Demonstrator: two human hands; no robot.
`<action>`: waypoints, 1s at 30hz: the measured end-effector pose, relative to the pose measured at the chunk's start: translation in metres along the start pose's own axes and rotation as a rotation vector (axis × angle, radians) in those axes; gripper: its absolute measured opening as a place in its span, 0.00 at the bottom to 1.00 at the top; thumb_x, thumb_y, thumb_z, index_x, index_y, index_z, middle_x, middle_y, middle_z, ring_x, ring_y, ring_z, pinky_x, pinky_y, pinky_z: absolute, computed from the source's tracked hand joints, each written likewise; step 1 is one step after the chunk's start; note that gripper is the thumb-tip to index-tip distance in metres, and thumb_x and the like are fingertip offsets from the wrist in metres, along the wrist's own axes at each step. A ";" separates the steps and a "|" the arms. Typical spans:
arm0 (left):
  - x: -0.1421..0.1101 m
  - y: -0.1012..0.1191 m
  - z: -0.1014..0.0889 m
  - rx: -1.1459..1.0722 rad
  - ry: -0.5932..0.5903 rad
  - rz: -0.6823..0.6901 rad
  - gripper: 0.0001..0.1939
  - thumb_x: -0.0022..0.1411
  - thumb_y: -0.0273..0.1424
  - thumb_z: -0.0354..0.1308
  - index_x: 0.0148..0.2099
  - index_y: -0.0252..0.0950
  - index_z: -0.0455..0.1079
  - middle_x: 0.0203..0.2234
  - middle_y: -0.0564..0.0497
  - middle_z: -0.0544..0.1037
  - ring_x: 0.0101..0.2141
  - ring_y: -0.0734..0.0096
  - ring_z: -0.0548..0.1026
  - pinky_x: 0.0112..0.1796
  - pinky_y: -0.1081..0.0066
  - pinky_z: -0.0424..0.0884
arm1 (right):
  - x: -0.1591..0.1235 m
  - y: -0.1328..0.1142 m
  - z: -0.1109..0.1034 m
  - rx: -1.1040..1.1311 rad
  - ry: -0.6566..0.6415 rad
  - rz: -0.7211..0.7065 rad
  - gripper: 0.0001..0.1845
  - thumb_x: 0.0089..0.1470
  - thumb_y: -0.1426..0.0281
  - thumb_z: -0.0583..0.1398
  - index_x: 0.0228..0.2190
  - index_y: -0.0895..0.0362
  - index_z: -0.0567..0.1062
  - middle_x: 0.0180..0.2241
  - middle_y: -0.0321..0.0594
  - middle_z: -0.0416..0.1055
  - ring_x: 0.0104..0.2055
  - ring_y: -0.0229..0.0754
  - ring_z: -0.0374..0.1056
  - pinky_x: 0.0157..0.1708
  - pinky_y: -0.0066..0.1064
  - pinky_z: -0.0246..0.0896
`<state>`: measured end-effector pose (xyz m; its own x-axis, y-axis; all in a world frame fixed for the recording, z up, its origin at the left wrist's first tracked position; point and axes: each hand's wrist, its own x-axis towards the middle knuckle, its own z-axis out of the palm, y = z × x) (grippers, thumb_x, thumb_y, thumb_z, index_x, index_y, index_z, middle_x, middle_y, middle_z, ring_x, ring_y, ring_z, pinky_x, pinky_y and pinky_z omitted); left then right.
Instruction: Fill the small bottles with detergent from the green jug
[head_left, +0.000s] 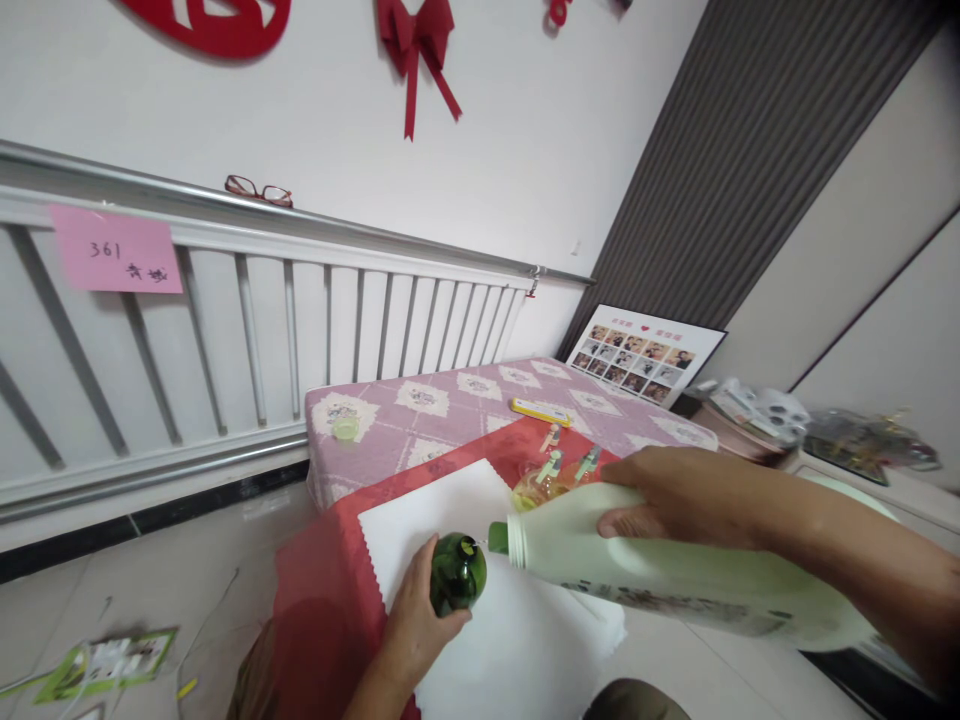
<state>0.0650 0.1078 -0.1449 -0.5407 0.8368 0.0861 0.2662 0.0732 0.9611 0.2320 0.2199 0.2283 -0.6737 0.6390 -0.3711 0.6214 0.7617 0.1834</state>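
Observation:
My left hand (417, 622) is wrapped round a dark green glass bottle (454, 585), holding it with its mouth turned up and to the right. A large pale green jug (645, 575), lying almost level, is gripped by my right hand (667, 495). Its green spout (498, 538) points at the bottle's mouth, a small gap apart. A thin, clear trickle seems to cross that gap. Below both lies a white sheet (450, 500) with a scalloped edge, on a red cloth (330, 590). Several small bottles with pump tops (551, 467) stand behind the jug, partly hidden.
The low table has a purple patterned cover (390, 415). On it lie a pale green cap (346, 429) and a yellow-and-white box (541, 411). A radiator (375, 310) with glasses (259, 190) on its pipe lines the wall. A photo board (645, 350) leans at the back right.

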 end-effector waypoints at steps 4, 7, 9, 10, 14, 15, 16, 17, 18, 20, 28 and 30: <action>0.000 -0.001 -0.001 0.002 -0.001 -0.001 0.51 0.44 0.29 0.65 0.69 0.33 0.50 0.68 0.39 0.60 0.67 0.50 0.59 0.67 0.55 0.55 | 0.000 -0.002 -0.001 0.005 0.002 -0.003 0.22 0.55 0.50 0.56 0.38 0.53 0.77 0.42 0.51 0.78 0.43 0.61 0.74 0.38 0.43 0.61; 0.001 -0.002 -0.001 0.010 -0.013 -0.007 0.51 0.44 0.29 0.65 0.69 0.34 0.49 0.68 0.39 0.59 0.67 0.50 0.58 0.67 0.55 0.54 | -0.001 -0.002 -0.001 0.009 -0.003 0.000 0.21 0.55 0.51 0.56 0.37 0.54 0.76 0.41 0.51 0.78 0.43 0.61 0.74 0.38 0.43 0.61; 0.002 -0.003 -0.001 0.016 -0.027 -0.011 0.51 0.44 0.29 0.65 0.69 0.34 0.48 0.69 0.38 0.59 0.67 0.51 0.57 0.67 0.55 0.54 | -0.001 -0.002 -0.001 0.005 -0.005 0.003 0.21 0.55 0.51 0.56 0.37 0.54 0.76 0.41 0.51 0.78 0.43 0.61 0.74 0.37 0.43 0.60; 0.002 -0.002 -0.001 0.019 -0.033 -0.013 0.51 0.44 0.29 0.65 0.69 0.34 0.48 0.69 0.38 0.58 0.67 0.51 0.57 0.67 0.55 0.54 | -0.001 -0.001 -0.001 0.003 -0.005 0.003 0.21 0.55 0.51 0.56 0.37 0.54 0.76 0.41 0.51 0.78 0.43 0.61 0.74 0.37 0.43 0.60; 0.001 0.000 0.000 0.015 -0.014 -0.017 0.51 0.44 0.29 0.65 0.69 0.33 0.48 0.68 0.38 0.59 0.67 0.52 0.57 0.67 0.55 0.53 | 0.000 0.000 -0.002 0.006 -0.007 0.004 0.21 0.55 0.50 0.56 0.36 0.53 0.76 0.41 0.50 0.78 0.42 0.60 0.73 0.37 0.42 0.60; 0.001 0.001 0.000 0.014 -0.009 -0.016 0.51 0.44 0.28 0.65 0.69 0.32 0.48 0.68 0.38 0.59 0.67 0.52 0.57 0.67 0.55 0.53 | 0.000 -0.001 -0.002 0.006 -0.007 0.005 0.21 0.54 0.50 0.56 0.36 0.53 0.76 0.41 0.50 0.78 0.42 0.60 0.73 0.37 0.42 0.60; 0.001 0.002 0.000 0.014 -0.008 -0.017 0.51 0.43 0.28 0.65 0.69 0.32 0.48 0.68 0.37 0.59 0.67 0.52 0.57 0.67 0.55 0.53 | 0.000 -0.001 -0.002 0.006 -0.011 0.009 0.21 0.54 0.50 0.56 0.36 0.53 0.76 0.41 0.50 0.78 0.42 0.60 0.73 0.37 0.42 0.60; 0.001 0.002 0.001 0.015 -0.011 -0.018 0.51 0.43 0.28 0.65 0.69 0.32 0.48 0.68 0.37 0.59 0.67 0.52 0.58 0.67 0.55 0.53 | 0.000 -0.002 -0.002 0.004 -0.013 0.012 0.21 0.54 0.51 0.56 0.37 0.53 0.76 0.41 0.50 0.78 0.42 0.60 0.73 0.37 0.42 0.60; 0.000 0.002 0.001 0.016 -0.014 -0.020 0.51 0.43 0.28 0.65 0.69 0.32 0.48 0.68 0.37 0.59 0.67 0.52 0.58 0.67 0.55 0.53 | -0.001 -0.002 -0.002 0.001 -0.011 0.012 0.21 0.55 0.51 0.56 0.37 0.54 0.76 0.41 0.51 0.78 0.42 0.60 0.73 0.37 0.42 0.60; 0.000 0.002 0.001 0.015 -0.010 -0.020 0.51 0.43 0.27 0.65 0.69 0.31 0.49 0.68 0.37 0.59 0.67 0.52 0.58 0.67 0.55 0.53 | -0.002 -0.003 -0.002 -0.001 -0.004 0.010 0.21 0.55 0.51 0.56 0.36 0.54 0.76 0.41 0.51 0.78 0.42 0.60 0.74 0.37 0.42 0.60; -0.001 0.008 -0.001 0.013 -0.012 -0.025 0.51 0.43 0.28 0.64 0.69 0.30 0.49 0.68 0.36 0.59 0.67 0.52 0.58 0.67 0.54 0.53 | -0.001 -0.005 -0.004 -0.004 -0.004 0.011 0.22 0.55 0.51 0.56 0.38 0.55 0.77 0.42 0.52 0.78 0.43 0.61 0.74 0.37 0.42 0.60; -0.001 0.009 -0.002 0.017 -0.014 -0.030 0.51 0.43 0.27 0.64 0.69 0.29 0.49 0.68 0.36 0.59 0.67 0.52 0.58 0.67 0.55 0.53 | -0.001 -0.006 -0.005 -0.003 -0.005 0.008 0.22 0.55 0.50 0.56 0.38 0.55 0.77 0.42 0.52 0.78 0.43 0.61 0.74 0.37 0.42 0.60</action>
<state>0.0668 0.1065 -0.1363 -0.5375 0.8416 0.0534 0.2638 0.1077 0.9585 0.2275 0.2152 0.2318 -0.6666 0.6446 -0.3744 0.6256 0.7569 0.1892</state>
